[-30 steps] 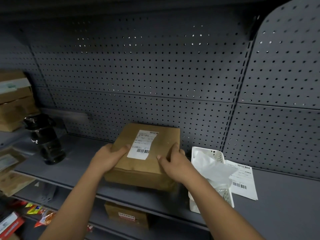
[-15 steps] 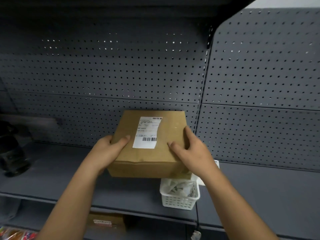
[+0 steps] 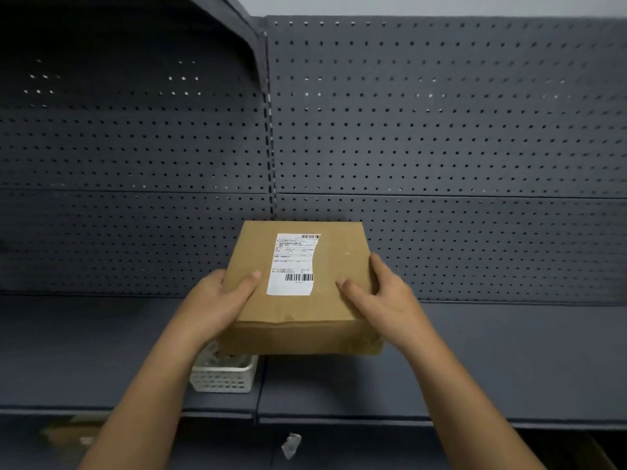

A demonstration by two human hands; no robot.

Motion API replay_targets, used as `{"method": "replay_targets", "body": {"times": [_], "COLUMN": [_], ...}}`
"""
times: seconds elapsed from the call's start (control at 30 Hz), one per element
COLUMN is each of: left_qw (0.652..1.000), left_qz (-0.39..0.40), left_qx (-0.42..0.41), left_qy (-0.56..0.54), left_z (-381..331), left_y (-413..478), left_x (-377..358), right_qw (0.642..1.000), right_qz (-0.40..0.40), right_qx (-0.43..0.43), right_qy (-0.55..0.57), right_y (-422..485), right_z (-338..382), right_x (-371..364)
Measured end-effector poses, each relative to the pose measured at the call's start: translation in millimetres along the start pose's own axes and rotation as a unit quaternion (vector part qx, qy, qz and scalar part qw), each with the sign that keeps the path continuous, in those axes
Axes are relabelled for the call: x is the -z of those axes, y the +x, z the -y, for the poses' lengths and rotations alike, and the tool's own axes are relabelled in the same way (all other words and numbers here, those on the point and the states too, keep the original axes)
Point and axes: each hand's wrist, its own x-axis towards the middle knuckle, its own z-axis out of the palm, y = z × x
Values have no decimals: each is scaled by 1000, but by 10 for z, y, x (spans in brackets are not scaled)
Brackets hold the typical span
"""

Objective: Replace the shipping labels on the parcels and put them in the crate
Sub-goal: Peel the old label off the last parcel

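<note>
both bare forearms reach forward; the left hand point(image 3: 220, 300) and right hand point(image 3: 385, 296) grip opposite sides of the parcel point(image 3: 302, 313), thumbs lying on top.

One parcel point(image 3: 298, 310); one label point(image 3: 293, 264); one white basket point(image 3: 222, 378); two hands point(image 3: 217, 300)

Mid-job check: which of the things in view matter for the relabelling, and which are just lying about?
Job:
- brown parcel, held above the shelf in the grip of the left hand and right hand
- white shipping label on its top

Lying about:
- white basket on the shelf, under the parcel
- crumpled scrap below the shelf
- pegboard wall

No crate in view.
</note>
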Motion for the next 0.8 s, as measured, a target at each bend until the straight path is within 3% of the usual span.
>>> {"method": "replay_targets", "body": {"times": [0.37, 0.8], "left_qw": [999, 996], "left_qz": [22, 88], "left_qx": [15, 2], "left_qy": [-20, -4], "left_z": [-516, -523], "left_y": [-316, -430], "left_x": [-1400, -2155], "right_qw": [1000, 998], "right_qz": [4, 7], "right_qx": [-7, -58], "right_qy": [-3, 18], "right_y": [75, -37], "right_z": [-1049, -1845], "right_x": [1144, 1382]}}
